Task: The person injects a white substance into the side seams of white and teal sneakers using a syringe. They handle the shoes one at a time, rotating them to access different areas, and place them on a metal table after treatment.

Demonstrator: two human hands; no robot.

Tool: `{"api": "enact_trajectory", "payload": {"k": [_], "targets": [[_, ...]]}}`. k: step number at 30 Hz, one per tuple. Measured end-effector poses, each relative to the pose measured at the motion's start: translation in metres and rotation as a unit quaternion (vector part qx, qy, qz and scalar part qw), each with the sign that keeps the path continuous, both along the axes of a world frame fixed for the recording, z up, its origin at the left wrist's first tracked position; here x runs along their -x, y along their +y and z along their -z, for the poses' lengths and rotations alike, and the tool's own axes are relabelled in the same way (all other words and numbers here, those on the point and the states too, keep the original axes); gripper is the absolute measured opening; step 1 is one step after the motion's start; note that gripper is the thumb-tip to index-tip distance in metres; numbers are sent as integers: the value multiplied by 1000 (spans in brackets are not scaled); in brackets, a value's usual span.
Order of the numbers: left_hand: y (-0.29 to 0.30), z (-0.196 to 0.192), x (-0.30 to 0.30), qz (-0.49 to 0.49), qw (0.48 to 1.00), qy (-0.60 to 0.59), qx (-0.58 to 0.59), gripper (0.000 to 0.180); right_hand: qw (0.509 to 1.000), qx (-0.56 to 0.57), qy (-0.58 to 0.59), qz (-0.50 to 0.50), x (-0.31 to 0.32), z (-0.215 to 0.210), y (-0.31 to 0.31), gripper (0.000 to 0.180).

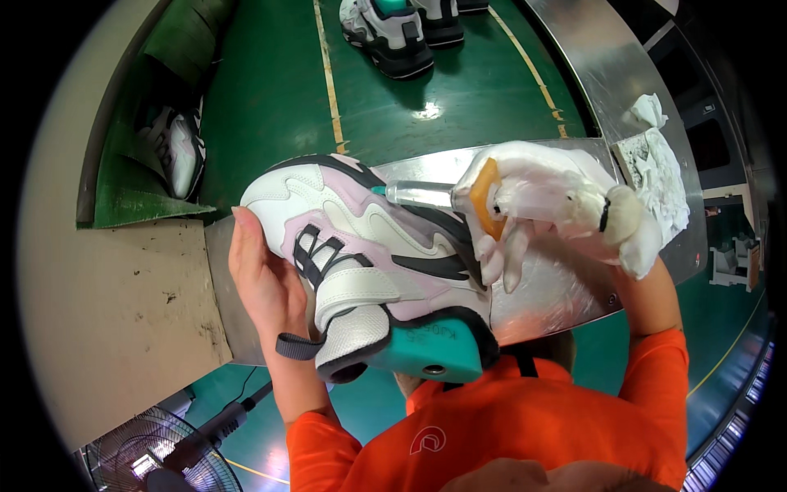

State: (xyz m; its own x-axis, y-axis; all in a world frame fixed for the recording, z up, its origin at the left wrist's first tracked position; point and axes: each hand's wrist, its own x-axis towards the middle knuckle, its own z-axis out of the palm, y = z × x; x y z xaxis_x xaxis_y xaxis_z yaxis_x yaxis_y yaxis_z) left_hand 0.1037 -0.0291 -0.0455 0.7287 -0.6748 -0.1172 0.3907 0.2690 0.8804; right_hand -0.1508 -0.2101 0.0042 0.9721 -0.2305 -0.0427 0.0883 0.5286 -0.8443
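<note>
Head view: our bare left hand [262, 283] grips the white, pink and black sneaker [369, 246] on its teal last [434, 353], held over the near edge of the metal desk [574, 279]. Our gloved right hand [557, 205] clasps a clear tube [414, 194], its tip touching the sneaker's upper.

I note the sneaker [369, 246]: smooth matt white, pink and black synthetic panels on a teal plastic last [430, 348]. Right hand [557, 205] wears a thin crinkled white glove. Tabletop [566, 287] is brushed reflective metal; conveyor belt [270, 90] glossy green.
</note>
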Motion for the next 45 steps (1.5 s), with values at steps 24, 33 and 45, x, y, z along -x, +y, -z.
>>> {"api": "enact_trajectory", "payload": {"k": [24,33,45], "targets": [[-1,13,-6,13,998,53,-14,42,997,-69,18,27,39,13,0,41],[-4,19,-7,20,997,63,33,39,991,-81,-104,16,51,26,-11,90],[-11,4,-2,56,995,-65,56,34,813,318,164,460,130,42,56,87]]}}
